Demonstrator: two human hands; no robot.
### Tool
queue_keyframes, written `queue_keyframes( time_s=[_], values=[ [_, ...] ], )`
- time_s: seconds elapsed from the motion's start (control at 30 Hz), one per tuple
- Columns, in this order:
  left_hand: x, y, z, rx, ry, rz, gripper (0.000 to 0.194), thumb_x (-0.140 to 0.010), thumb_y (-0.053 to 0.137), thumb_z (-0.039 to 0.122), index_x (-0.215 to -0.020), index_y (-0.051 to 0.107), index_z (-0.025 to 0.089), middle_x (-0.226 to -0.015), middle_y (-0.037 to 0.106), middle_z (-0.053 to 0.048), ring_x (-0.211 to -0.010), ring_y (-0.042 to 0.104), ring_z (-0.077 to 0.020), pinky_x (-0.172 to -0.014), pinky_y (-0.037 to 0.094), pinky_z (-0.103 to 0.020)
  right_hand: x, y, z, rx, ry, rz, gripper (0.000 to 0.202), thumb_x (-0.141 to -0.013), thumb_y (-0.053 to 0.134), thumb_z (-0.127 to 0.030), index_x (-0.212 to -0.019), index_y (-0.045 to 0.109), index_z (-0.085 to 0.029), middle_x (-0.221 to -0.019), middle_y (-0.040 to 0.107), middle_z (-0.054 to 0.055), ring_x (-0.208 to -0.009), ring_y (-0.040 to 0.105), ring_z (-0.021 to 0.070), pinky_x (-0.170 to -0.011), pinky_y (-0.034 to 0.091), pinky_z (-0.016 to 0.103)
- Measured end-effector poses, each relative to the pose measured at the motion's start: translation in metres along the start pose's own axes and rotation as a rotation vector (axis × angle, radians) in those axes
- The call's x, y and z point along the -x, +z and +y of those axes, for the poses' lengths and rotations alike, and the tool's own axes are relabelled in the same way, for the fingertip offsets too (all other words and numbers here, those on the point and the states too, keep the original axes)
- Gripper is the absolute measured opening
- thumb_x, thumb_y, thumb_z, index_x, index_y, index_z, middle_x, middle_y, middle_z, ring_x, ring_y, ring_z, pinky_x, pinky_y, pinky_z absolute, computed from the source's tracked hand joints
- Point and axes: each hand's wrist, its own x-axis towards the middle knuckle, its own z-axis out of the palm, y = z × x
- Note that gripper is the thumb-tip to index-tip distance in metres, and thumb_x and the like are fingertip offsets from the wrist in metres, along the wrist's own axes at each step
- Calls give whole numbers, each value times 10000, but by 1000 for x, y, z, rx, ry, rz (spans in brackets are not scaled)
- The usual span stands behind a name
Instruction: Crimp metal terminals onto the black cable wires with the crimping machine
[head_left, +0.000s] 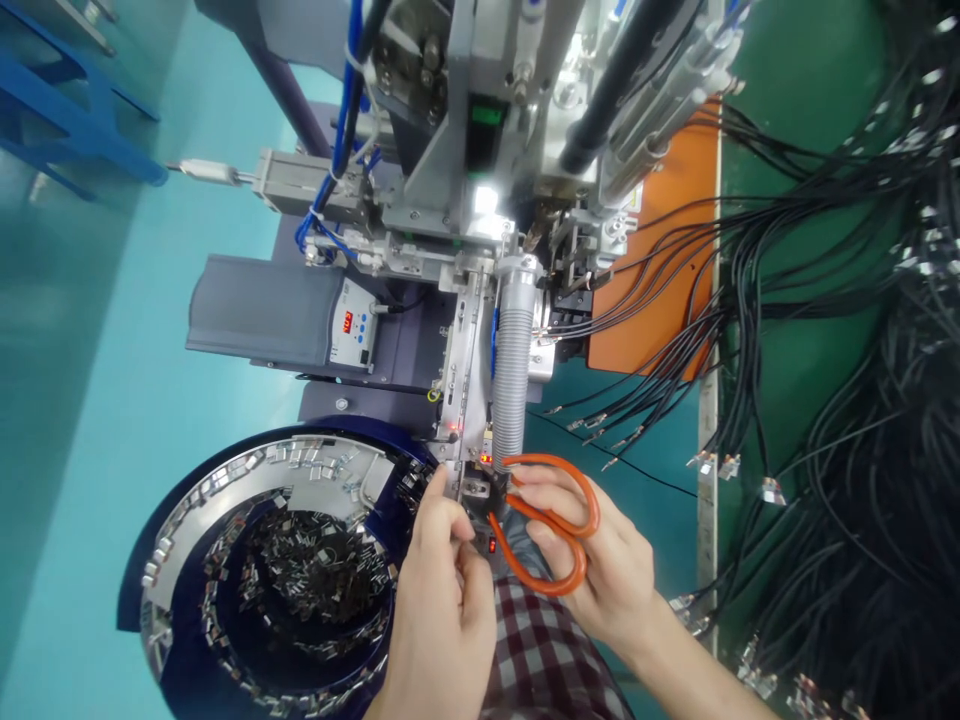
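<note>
Small silvery metal pieces point(322, 570) are held in the round dark-blue bowl point(199, 692). Orange-handled scissors point(576, 582) are clamped in the right hand point(619, 565), near the grey ribbed tube point(509, 375); the left hand's point(442, 605) grip cannot be told.

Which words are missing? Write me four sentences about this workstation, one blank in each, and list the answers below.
The right hand holds scissors with looped handles coloured ____. The digits on the control box glow ____. The ribbed hose is coloured ____. In the picture, the black cables lie to the ____ of the hose.

Missing words: orange; red; grey; right.
</note>
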Motion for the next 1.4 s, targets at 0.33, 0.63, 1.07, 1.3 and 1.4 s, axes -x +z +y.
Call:
queue_keyframes(
  time_s=[0.33,0.63,1.07,1.3,1.4],
  values=[
    [-1,1,2,19,9,30,106,-796,379,133,-782,350,234,-1462,332,-61,-403,432,-15,-389,377,-231,0,-6,2,26,-27,1,303,-846,502,-50,-1135,549,-124,-1080,628,158,-1070,591,242,-839,558,377],
    [-1,1,4,0,11,42,106,-791,393,137,-774,353,234,-1445,363,-59,-395,434,-19,-392,382,-235,1,-8,2,43,-22,11,279,-854,498,-79,-1121,558,-133,-1061,649,156,-1052,613,254,-821,569,383],
    [-3,-1,1,-40,20,-3,121,-799,396,120,-793,352,233,-1455,331,-77,-441,454,-30,-430,408,-243,8,-8,2,29,7,18,317,-849,521,-74,-1158,548,-138,-1079,640,150,-1022,626,248,-832,564,393],
    [-3,-3,0,-38,3,-15,98,-798,408,140,-844,376,220,-1293,487,-125,-481,506,-58,-473,431,-243,7,-7,1,28,15,30,300,-862,506,-97,-1153,547,-156,-1054,651,140,-1002,636,251,-798,577,397],
    [-3,-3,0,-58,8,-6,96,-794,407,138,-836,379,220,-1274,506,-125,-469,505,-60,-479,433,-251,8,-7,1,12,15,25,296,-864,496,-96,-1151,545,-150,-1056,645,143,-1002,633,249,-800,576,391]
  ],
)
